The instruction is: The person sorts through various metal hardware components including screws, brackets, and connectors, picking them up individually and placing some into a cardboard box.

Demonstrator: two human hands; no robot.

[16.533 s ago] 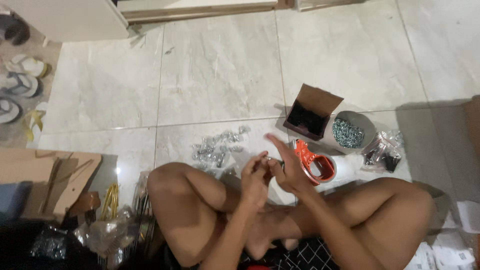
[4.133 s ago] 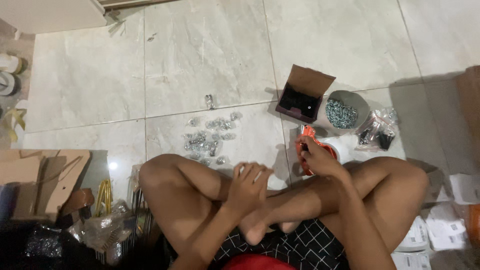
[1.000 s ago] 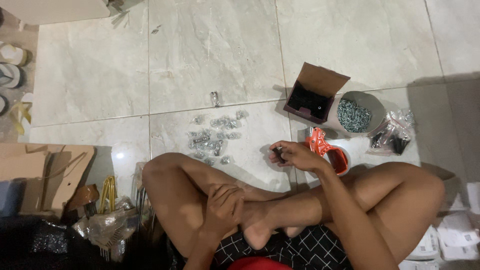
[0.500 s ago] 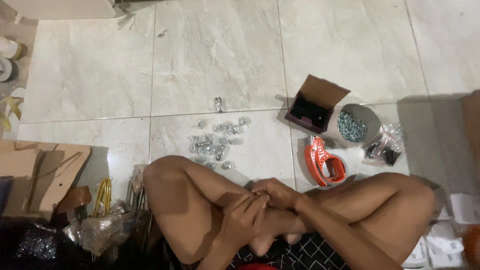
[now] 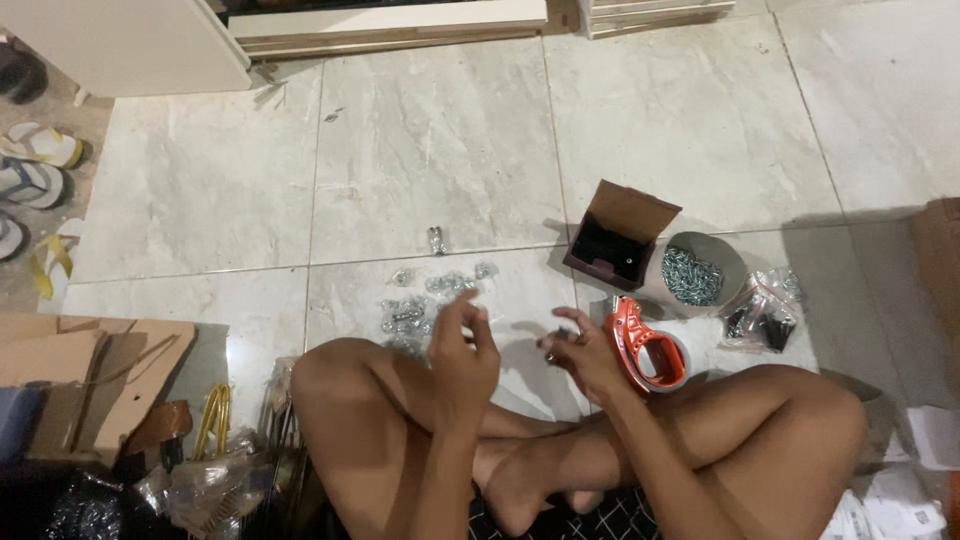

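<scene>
Shiny metal hardware (image 5: 425, 300) litters glossy marble tile (image 5: 430, 160).

Beyond my left hand (image 5: 462, 362), shiny metal bits (image 5: 420, 305) on glossy tile floor (image 5: 440, 160); right of my right hand (image 5: 585, 355), glossy orange plastic tape gun (image 5: 640, 340), matt cardboard box (image 5: 620, 235).

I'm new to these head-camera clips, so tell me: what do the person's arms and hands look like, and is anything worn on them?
Both arms are bare, with no sleeves showing. The left hand and right hand wear no gloves, and no rings, watch or bracelet can be made out. Nothing is marked on them. Only dark checked cloth shows at the lap.
</scene>
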